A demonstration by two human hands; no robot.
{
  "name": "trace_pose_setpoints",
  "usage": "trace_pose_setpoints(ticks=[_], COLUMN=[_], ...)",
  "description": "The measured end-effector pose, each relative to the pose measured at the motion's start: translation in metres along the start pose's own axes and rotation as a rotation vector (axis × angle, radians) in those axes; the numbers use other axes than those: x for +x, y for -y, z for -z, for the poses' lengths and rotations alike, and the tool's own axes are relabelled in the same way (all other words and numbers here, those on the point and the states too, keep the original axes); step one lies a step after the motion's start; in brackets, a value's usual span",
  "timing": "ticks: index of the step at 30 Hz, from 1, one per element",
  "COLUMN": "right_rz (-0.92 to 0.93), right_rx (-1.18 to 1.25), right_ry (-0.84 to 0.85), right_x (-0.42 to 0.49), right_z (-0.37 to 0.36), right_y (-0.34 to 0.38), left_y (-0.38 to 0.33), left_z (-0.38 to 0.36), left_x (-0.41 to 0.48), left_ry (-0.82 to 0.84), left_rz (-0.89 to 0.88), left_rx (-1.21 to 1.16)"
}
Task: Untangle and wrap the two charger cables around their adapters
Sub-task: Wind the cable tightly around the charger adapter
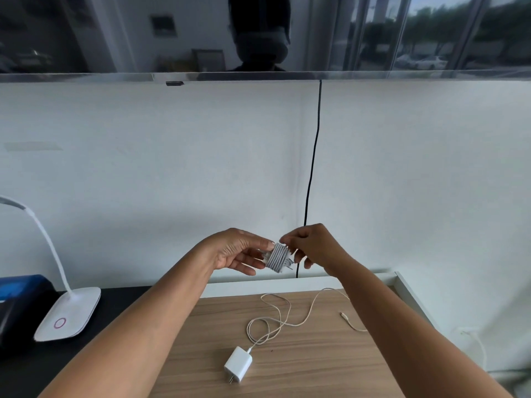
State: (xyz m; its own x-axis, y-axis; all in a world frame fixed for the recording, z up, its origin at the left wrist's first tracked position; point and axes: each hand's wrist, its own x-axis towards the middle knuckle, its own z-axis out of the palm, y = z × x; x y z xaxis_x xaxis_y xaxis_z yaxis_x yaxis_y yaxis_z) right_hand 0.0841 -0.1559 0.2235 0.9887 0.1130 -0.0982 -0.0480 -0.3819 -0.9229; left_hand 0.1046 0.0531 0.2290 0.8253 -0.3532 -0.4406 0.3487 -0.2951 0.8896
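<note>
Above the counter, the left hand grips one side of the wrapped adapter with thumb and fingers, while the right hand pinches its other side, where the coils end. The second adapter lies on the wood below, its cable trailing loose in loops behind it. A white lamp stands far left.

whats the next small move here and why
Probably tuck the cable end under a coil with the right hand. The wrapped adapter, steadied by the left hand, looks almost fully wound, and the right hand pinches at its edge. The second adapter lies on the table, its loose cable sprawled.
</note>
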Motion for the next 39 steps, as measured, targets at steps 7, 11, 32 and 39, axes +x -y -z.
trace_pose_setpoints(ticks=[7,11,32,39], right_rz=[-0.009,0.023,0.113,0.137], right_rx=[-0.009,-0.077,0.369,0.356], right_ry=[0.049,0.03,-0.181,0.019], right_x=[-0.007,-0.009,-0.027,-0.031], right_z=[-0.009,-0.013,-0.025,-0.014], right_y=[-0.003,-0.004,0.014,0.018], left_y=[0.006,0.009,0.026,0.025], left_z=[-0.005,-0.01,-0.034,-0.021], left_x=[-0.002,0.001,-0.002,-0.011], left_ry=[-0.016,-0.016,-0.059,-0.009], left_rz=[0.03,0.025,-0.257,-0.328], left_rx=[0.076,-0.014,-0.744,-0.735])
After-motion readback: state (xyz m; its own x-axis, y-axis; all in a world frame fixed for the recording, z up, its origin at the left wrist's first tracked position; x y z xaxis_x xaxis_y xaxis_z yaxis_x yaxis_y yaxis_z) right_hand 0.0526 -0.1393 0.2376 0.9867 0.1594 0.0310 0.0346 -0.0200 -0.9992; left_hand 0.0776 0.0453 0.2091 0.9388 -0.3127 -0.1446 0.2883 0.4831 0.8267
